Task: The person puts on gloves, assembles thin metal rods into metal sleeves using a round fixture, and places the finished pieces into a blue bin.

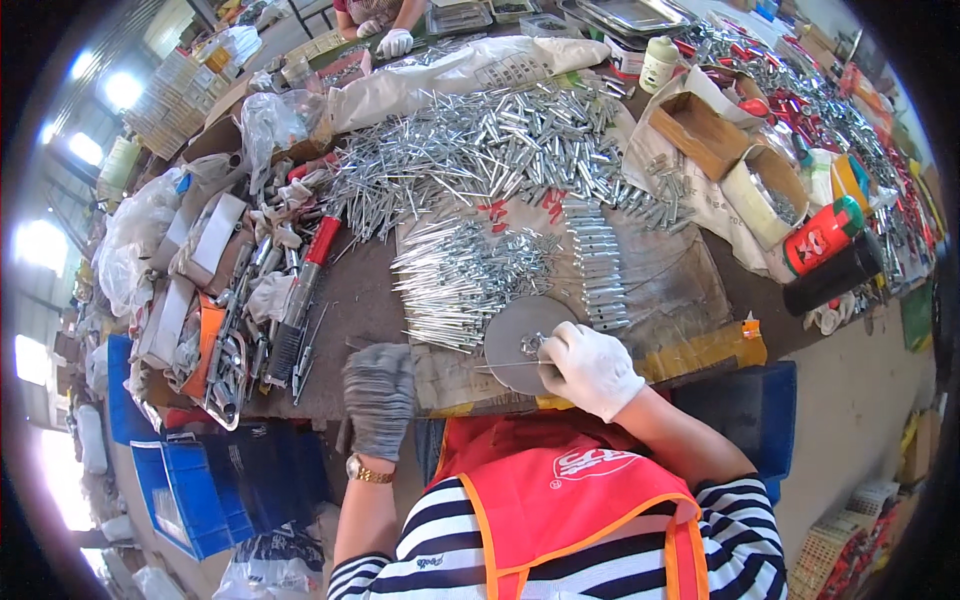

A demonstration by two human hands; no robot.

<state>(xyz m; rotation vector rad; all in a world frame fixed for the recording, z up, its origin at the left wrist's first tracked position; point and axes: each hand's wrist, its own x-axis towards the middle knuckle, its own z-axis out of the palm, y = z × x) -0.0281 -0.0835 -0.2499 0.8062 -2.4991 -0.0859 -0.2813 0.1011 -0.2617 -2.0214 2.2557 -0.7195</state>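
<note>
My left hand (pixel 378 400), in a grey striped glove, is closed at the table's front edge. A bit of dark bar shows beside it, but what the fingers hold is hidden. My right hand (pixel 590 370), in a white glove, pinches a thin metal rod (pixel 505 364) that points left across a round grey disc (pixel 515 335). Small metal parts sit on the disc by the fingertips. Behind the disc lie a bundle of long silvery pins (pixel 435 285) and a heap of small metal pieces (pixel 525 258). A column of short metal tubes (pixel 597 265) is lined up to their right.
A large pile of silvery metal tubes (pixel 500 150) spreads across the back. Tools, including a red-handled wire brush (pixel 305 290), crowd the left. Cardboard boxes (pixel 700 130), a red bottle (pixel 823 237) and a black cylinder (pixel 833 275) stand right. Another person's gloved hand (pixel 395 43) is beyond.
</note>
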